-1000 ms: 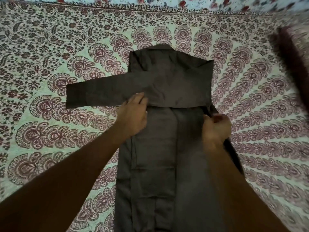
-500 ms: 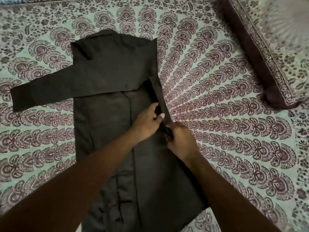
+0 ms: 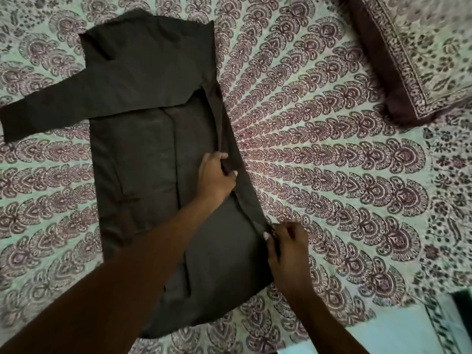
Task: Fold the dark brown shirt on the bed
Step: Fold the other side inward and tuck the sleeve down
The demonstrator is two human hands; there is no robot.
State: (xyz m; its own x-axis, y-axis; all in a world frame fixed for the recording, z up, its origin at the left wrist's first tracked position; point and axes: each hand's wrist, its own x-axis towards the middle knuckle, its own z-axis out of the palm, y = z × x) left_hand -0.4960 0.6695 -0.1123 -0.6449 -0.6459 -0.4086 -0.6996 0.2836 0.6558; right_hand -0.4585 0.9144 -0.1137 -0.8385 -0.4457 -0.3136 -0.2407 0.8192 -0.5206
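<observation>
The dark brown shirt lies flat on the patterned bed sheet, collar end far from me. One sleeve is folded across the chest and sticks out to the left. A narrow strip of fabric runs down the shirt's right edge. My left hand pinches that strip about halfway down. My right hand grips the same strip lower down, at its end near the shirt's right side. My left forearm crosses over the lower part of the shirt and hides it.
A pillow in matching print with a dark maroon border lies at the upper right. The sheet's edge and a pale surface show at the lower right corner.
My right hand has slid down the shirt's right edge, away from my left hand, stretching the strip out. The view has shifted slightly.
</observation>
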